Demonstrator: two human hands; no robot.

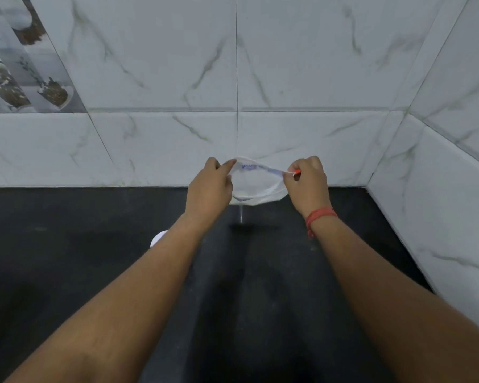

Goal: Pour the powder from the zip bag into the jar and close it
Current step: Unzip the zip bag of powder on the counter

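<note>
Above the black countertop, near the tiled back wall, the person holds a clear zip bag up in the air with both hands, its mouth pulled wide into an oval that faces the camera. The left hand grips the left end of the mouth, thumb and forefinger pinching the rim while the other fingers curl under. The right hand pinches the right end of the zip strip between thumb and fingertips, where a small orange-red bit shows at the pinch. Blue print runs along the far lip of the bag. The inside looks pale white; whether powder remains in it cannot be told.

Below the bag, a thin pale vertical streak hangs over the counter, with a dark blurred patch at its foot; what it is cannot be told. The jar itself is not plainly visible.

A small white round object lies on the counter just left of the left forearm, partly hidden by it; it may be a lid, though this is unclear.

A red thread band circles the right wrist. White marble-patterned tiles cover the back and right walls, and 1 decorative tile with spoons and spices sits at the upper left.
</note>
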